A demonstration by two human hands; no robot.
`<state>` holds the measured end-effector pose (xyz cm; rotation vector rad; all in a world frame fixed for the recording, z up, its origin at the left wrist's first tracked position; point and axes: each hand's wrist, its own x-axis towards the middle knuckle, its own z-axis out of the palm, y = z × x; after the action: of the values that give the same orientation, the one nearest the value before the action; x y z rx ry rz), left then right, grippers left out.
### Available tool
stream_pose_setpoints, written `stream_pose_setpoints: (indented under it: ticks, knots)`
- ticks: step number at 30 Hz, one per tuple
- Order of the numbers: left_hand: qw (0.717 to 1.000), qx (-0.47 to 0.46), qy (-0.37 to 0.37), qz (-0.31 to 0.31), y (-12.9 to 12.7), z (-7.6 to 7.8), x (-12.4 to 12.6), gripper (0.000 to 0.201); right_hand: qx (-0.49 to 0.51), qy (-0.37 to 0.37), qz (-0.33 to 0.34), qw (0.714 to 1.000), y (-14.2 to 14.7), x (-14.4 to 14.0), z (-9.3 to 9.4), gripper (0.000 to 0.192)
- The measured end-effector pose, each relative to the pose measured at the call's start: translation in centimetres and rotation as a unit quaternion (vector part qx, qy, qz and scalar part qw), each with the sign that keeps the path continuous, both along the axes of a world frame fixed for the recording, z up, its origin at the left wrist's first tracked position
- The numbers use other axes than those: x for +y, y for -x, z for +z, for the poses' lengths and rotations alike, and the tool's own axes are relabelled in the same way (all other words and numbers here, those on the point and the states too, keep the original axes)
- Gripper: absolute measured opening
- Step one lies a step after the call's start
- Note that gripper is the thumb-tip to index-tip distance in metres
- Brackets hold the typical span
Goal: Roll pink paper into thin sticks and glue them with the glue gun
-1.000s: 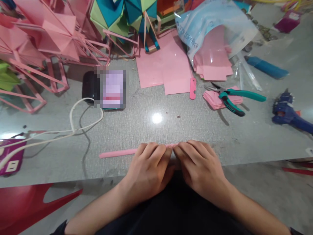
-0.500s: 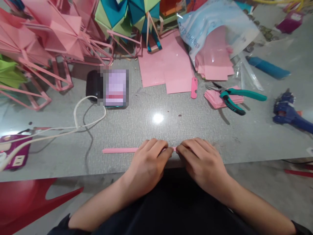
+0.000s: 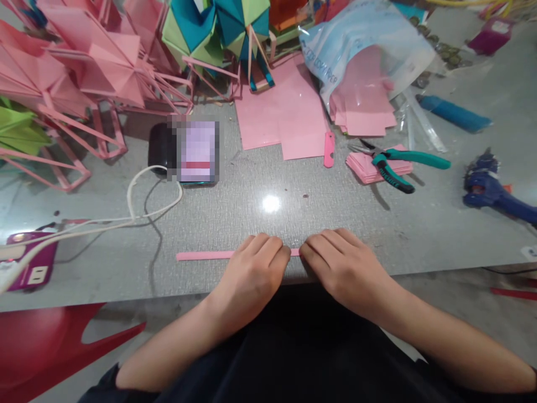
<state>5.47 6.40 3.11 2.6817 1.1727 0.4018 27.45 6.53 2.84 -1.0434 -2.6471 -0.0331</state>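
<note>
Head view, lower centre of the frame. My left hand [image 3: 251, 268] and right hand [image 3: 339, 266] lie knuckles-up, side by side at the near edge of the grey table [image 3: 419, 224], both pressing down on a folded pink paper strip [image 3: 205, 256]. The fingers of each hand are held close together and curled, their tips bearing on the strip; the two sets of fingertips nearly meet at the middle, where a short bit of pink shows between them. Whether the thumbs pinch the strip from below I cannot tell.

The strip's long axis runs left to right, parallel to the table edge. Its free length extends toward the left of the frame beyond my left hand, which is therefore the nearer hand to that exposed end; the right-hand portion is hidden beneath my right hand.

Upper half of the frame: loose pink sheets [image 3: 281, 112], a pink utility knife [image 3: 329, 149], teal-handled pliers [image 3: 403, 165] resting on a small stack of pink paper, a blue glue gun [image 3: 490, 187] at far right, and folded paper models [image 3: 109, 61] at upper left. A clear plastic bag [image 3: 361, 45] bears print that appears to read "COPY PAPER". The pliers' handle lettering is too small to read.
</note>
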Motion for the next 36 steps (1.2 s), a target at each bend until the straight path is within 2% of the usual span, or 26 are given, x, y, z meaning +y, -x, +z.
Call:
stream_pose_setpoints:
  ticks: [10,19,24,28,31,33,35,36]
  knots:
    - [0.998,0.033,-0.053,-0.002,-0.2,0.0,0.0,0.026,-0.035,-0.051,-0.023,0.998,0.5,-0.3,-0.2,0.027]
    - [0.996,0.053,-0.066,0.002,-0.4,0.1,0.0,0.027,-0.018,-0.035,-0.046,0.998,0.7,-0.4,-0.2,0.034]
    - [0.998,0.049,-0.038,-0.006,-0.3,0.0,-0.4,0.026,-0.007,0.003,-0.042,0.999,0.5,-0.9,-0.1,0.036]
    - [0.999,0.016,0.031,-0.027,0.8,0.6,0.1,0.027,0.006,0.068,-0.005,0.998,-0.1,0.2,0.4,0.031]
    - [0.983,-0.033,0.178,-0.042,1.8,2.5,1.9,0.023,0.047,0.096,0.046,0.993,-0.5,2.7,2.4,0.026]
    - [0.955,-0.077,0.284,-0.026,2.2,4.2,3.3,0.024,0.109,0.064,0.043,0.991,-0.4,4.7,4.5,0.023]
    - [0.935,-0.137,0.327,0.017,2.3,5.7,4.7,0.025,0.211,-0.006,-0.007,0.977,-0.2,6.7,6.9,0.021]
    - [0.927,-0.170,0.333,0.041,2.2,6.3,5.2,0.026,0.273,-0.049,-0.040,0.960,0.0,7.6,7.9,0.019]
